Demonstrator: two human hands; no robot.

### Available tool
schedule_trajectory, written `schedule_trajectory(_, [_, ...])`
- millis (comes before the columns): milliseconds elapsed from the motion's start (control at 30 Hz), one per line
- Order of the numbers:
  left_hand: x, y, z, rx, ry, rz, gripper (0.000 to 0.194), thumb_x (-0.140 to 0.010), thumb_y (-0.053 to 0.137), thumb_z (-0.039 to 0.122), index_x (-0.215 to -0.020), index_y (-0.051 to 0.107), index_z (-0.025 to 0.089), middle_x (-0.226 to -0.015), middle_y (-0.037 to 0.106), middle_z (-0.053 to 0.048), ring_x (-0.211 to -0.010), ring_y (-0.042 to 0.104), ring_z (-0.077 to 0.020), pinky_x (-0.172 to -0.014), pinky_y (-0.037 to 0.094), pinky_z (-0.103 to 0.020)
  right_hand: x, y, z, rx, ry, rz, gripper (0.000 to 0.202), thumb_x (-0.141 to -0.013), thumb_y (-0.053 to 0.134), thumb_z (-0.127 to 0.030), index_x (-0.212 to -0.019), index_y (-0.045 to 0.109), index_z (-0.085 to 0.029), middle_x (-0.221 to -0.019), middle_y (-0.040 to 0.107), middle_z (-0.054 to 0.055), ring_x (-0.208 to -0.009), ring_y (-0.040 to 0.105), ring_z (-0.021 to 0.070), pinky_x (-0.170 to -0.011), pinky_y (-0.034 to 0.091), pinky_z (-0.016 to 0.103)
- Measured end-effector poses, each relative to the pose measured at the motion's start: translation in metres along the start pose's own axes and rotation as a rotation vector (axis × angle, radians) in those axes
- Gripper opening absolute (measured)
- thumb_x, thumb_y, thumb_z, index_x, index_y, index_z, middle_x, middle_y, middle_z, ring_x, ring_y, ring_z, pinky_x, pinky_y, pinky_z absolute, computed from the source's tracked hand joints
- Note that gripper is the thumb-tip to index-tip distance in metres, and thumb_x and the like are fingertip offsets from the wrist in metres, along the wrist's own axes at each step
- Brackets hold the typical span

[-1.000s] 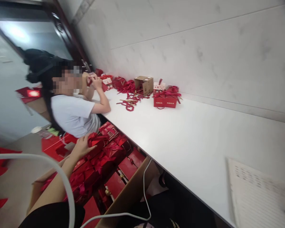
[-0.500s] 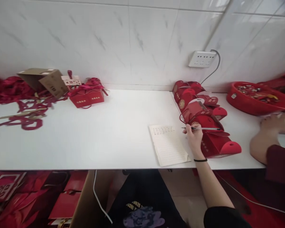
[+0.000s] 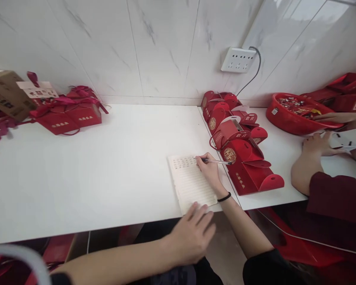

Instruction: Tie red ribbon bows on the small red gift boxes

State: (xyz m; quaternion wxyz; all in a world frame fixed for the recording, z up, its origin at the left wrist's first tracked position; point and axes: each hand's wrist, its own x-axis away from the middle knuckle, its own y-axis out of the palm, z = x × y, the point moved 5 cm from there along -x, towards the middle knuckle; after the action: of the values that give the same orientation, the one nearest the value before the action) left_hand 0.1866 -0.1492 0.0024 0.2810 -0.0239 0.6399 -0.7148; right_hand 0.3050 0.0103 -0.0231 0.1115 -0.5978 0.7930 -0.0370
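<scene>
A lined sheet of paper [image 3: 192,190] lies on the white table [image 3: 130,166], with rows of small handwriting along its top. My right hand [image 3: 209,171], a black band at its wrist, grips a clear pen [image 3: 218,161]; the tip is at the written lines near the sheet's top right. My left hand [image 3: 192,233] is at the sheet's bottom edge with its fingers spread and nothing in it. Whether its fingertips touch the paper cannot be made out. Just right of my right hand stand open red gift boxes [image 3: 249,174].
Ribboned red boxes [image 3: 74,114] and a cardboard box [image 3: 8,93] stand at the left. A red basin [image 3: 296,122] of small wrapped items is at the right, beside another person's hands and maroon sleeve [image 3: 338,198]. A socket [image 3: 239,60] is on the wall.
My left hand has come into view at the paper's bottom edge. My right hand has moved left from beside the red boxes onto the paper, still holding the pen. The view has shifted right.
</scene>
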Motion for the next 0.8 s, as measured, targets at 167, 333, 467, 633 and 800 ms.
schedule_trajectory(167, [-0.036, 0.044, 0.03, -0.206, 0.068, 0.028, 0.039, -0.086, 0.036, 0.033, -0.114, 0.063, 0.027, -0.126, 0.053, -0.007, -0.119, 0.044, -0.0347, -0.09, 0.038, -0.057, -0.002, -0.001, 0.0, 0.063, 0.036, 0.004, 0.021, -0.073, 0.059, -0.037, -0.069, 0.046, -0.021, -0.056, 0.051, -0.004, -0.054, 0.048, 0.0132, -0.05, 0.037, 0.023])
schedule_trajectory(333, [-0.029, 0.065, 0.029, -0.287, 0.051, -0.077, 0.031, -0.082, 0.048, 0.035, -0.106, 0.067, 0.035, -0.124, 0.055, 0.002, -0.128, 0.036, -0.0314, -0.099, 0.036, -0.058, 0.001, -0.002, -0.009, 0.175, -0.028, -0.003, 0.025, -0.075, 0.059, -0.035, -0.061, 0.044, -0.021, -0.053, 0.047, -0.005, -0.05, 0.042, 0.0111, -0.049, 0.035, 0.022])
schedule_trajectory(467, [-0.025, 0.075, 0.031, -0.438, 0.119, -0.244, 0.036, -0.085, 0.04, 0.043, -0.112, 0.064, 0.037, -0.128, 0.053, 0.005, -0.133, 0.032, -0.0278, -0.103, 0.038, -0.055, 0.002, -0.003, -0.008, 0.216, -0.013, -0.001, 0.033, -0.079, 0.055, -0.033, -0.055, 0.036, -0.02, -0.049, 0.038, -0.006, -0.048, 0.034, 0.0097, -0.048, 0.03, 0.022])
schedule_trajectory(633, [-0.033, 0.072, 0.033, -0.594, 0.35, -0.398, 0.044, -0.091, 0.023, 0.041, -0.123, 0.054, 0.042, -0.13, 0.052, 0.007, -0.129, 0.038, -0.0257, -0.086, 0.052, -0.052, 0.002, -0.001, -0.004, 0.272, 0.041, -0.026, 0.035, -0.079, 0.051, -0.03, -0.054, 0.028, -0.02, -0.048, 0.028, -0.007, -0.048, 0.028, 0.009, -0.047, 0.027, 0.022])
schedule_trajectory(800, [-0.026, 0.094, 0.051, -1.023, 0.914, -0.708, 0.035, -0.082, 0.047, 0.041, -0.114, 0.062, 0.037, -0.102, 0.068, 0.0, -0.107, 0.059, -0.0273, -0.052, 0.059, -0.035, 0.001, -0.001, -0.005, 0.324, 0.037, -0.022, 0.033, -0.076, 0.05, -0.025, -0.054, 0.026, -0.02, -0.049, 0.027, -0.007, -0.048, 0.027, 0.0081, -0.047, 0.025, 0.021])
